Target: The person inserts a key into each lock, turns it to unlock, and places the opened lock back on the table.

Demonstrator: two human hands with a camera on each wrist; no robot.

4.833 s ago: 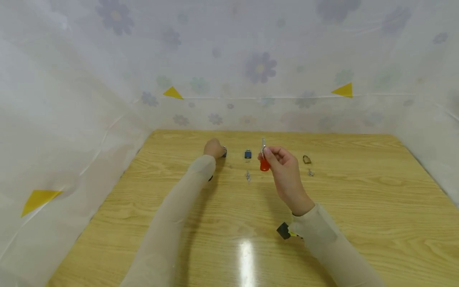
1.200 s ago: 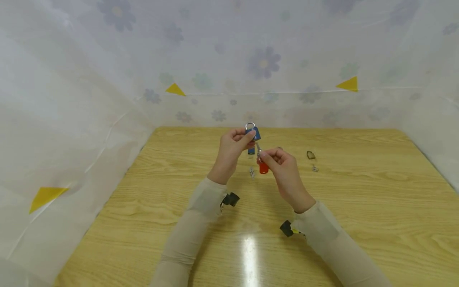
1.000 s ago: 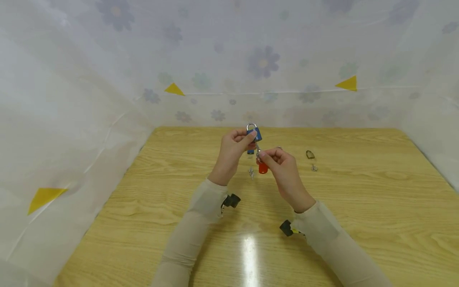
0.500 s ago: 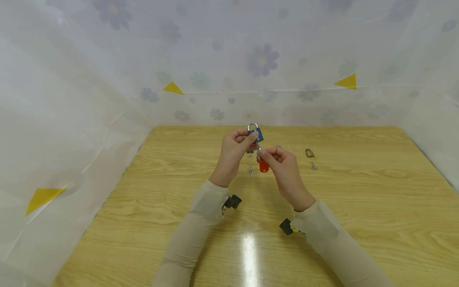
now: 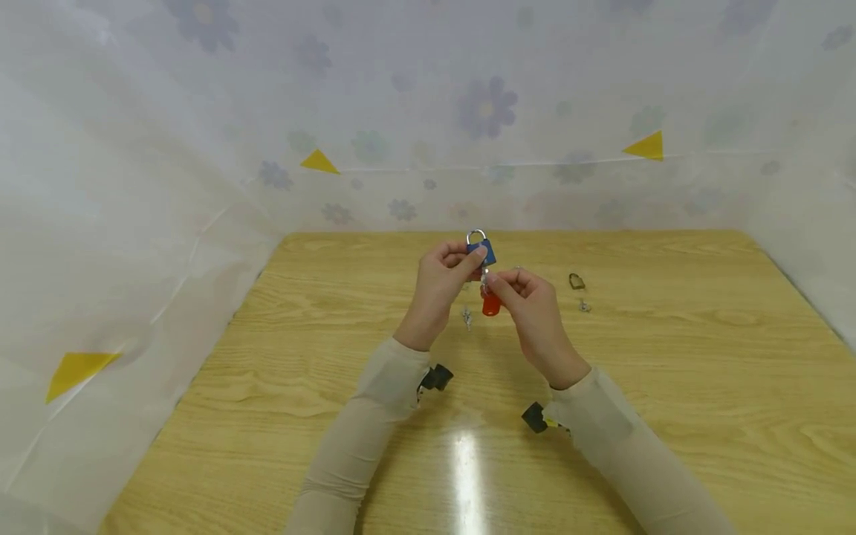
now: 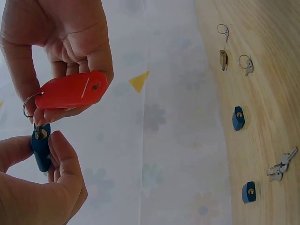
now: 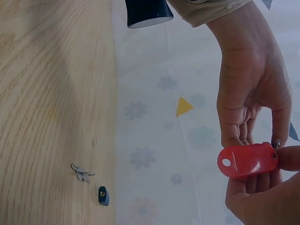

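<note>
Both hands are raised above the wooden table (image 5: 669,386), meeting over its far middle. The left hand (image 5: 438,286) pinches a small blue padlock (image 5: 484,251) between thumb and fingertips, shackle upward in the head view; in the left wrist view the same padlock (image 6: 40,147) shows its keyhole end, with a key set into it. The right hand (image 5: 528,305) holds that key between thumb and forefinger, and a red key tag (image 5: 491,305) hangs from its ring just under the padlock — the tag (image 6: 71,90) lies against the right hand's fingers (image 6: 93,56) in the left wrist view, and it shows again in the right wrist view (image 7: 247,160). On the table beyond the hands lie a loose bunch of keys (image 5: 466,318), a brass padlock (image 5: 576,281) with another small key (image 5: 585,306) just beside it, and two more blue padlocks (image 6: 238,118) (image 6: 249,192) seen in the left wrist view. A flowered plastic sheet (image 5: 200,148) with yellow triangles (image 5: 319,161) walls in the table
</note>
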